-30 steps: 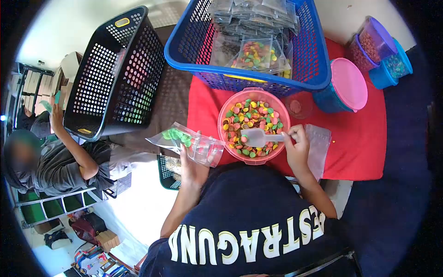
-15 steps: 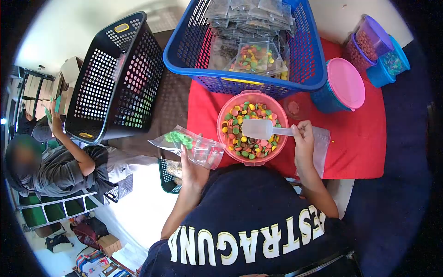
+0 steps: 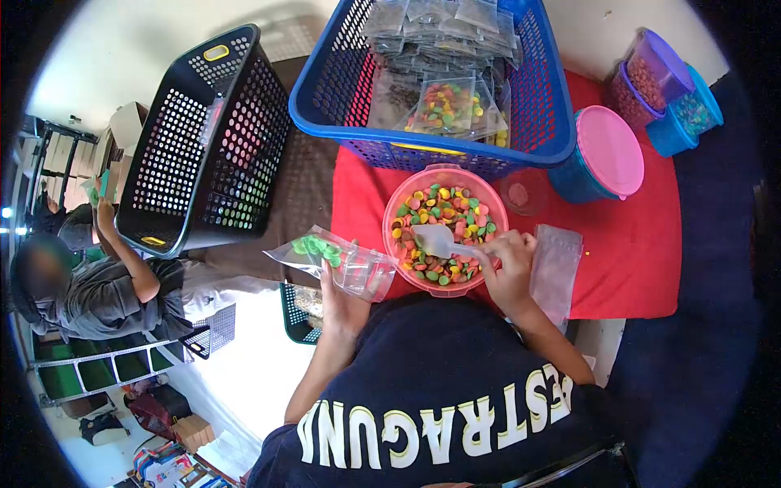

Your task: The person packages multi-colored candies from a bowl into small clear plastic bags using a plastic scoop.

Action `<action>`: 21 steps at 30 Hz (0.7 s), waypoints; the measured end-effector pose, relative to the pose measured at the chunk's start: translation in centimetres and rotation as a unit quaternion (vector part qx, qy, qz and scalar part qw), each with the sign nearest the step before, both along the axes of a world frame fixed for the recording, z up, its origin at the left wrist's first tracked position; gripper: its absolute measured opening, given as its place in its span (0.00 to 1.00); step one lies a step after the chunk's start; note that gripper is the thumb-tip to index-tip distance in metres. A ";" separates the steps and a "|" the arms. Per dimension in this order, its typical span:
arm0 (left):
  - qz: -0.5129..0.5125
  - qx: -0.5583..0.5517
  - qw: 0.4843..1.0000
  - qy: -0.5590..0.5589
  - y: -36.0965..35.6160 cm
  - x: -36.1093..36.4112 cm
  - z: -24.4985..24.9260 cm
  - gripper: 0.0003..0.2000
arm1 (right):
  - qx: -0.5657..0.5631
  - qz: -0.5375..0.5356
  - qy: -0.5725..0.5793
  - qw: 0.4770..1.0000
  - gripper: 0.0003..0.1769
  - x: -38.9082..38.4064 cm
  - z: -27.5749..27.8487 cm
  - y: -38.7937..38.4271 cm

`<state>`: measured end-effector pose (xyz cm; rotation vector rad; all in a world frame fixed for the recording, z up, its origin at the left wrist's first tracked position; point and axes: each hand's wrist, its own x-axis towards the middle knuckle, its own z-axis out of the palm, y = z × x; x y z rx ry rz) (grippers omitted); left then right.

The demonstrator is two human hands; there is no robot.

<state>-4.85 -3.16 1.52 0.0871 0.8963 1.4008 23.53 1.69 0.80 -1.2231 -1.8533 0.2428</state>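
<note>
OK, R fingers [image 3: 512, 246] pinch scoop [image 3: 438, 241] at pink bowl [image 3: 445, 290]; L fingers [image 3: 328, 278] pinch bag [image 3: 368, 271] w/ green pcs [image 3: 316, 247].

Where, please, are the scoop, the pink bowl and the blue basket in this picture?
Scoop [image 3: 437, 241]: head view, on its broad pan.
Pink bowl [image 3: 444, 291]: head view, on its rim nearest the wearer.
Blue basket [image 3: 348, 132]: head view, on its front rim.
</note>
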 end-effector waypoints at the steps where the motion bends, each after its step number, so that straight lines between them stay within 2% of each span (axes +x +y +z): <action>1: 0.000 0.000 1.000 0.000 0.0 0.1 0.1 0.38 | 0.000 0.000 0.000 1.000 0.10 0.0 -0.2 0.0; 3: -0.001 -0.005 1.000 -0.001 0.1 0.2 0.5 0.37 | -0.098 -0.024 0.037 0.994 0.10 0.0 -0.7 -0.1; 4: 0.000 -0.004 1.000 -0.001 0.1 0.2 0.4 0.37 | -0.097 -0.024 0.037 0.994 0.10 0.1 -1.2 0.0; 6: 0.010 0.003 1.000 0.009 0.1 0.2 0.0 0.37 | -0.169 -0.056 0.162 0.971 0.10 0.3 -1.8 0.3; 7: 0.010 0.003 1.000 0.009 0.1 0.2 -0.1 0.37 | -0.169 -0.055 0.162 0.971 0.10 0.5 -1.7 0.3; 9: 0.006 0.005 1.000 0.008 0.1 0.2 -0.1 0.36 | -0.121 -0.047 0.078 0.988 0.11 1.0 -1.0 0.3; 12: 0.008 0.006 1.000 -0.002 0.1 0.1 -0.3 0.36 | -0.096 -0.026 0.029 0.995 0.11 0.9 -0.5 0.0; 16: 0.012 0.005 1.000 0.009 0.3 0.4 0.0 0.36 | -0.126 -0.031 0.068 0.989 0.11 0.6 -1.7 0.2; 21: -0.002 0.006 1.000 -0.010 0.2 0.1 -0.5 0.35 | -0.063 -0.029 -0.012 0.998 0.10 1.2 0.1 0.0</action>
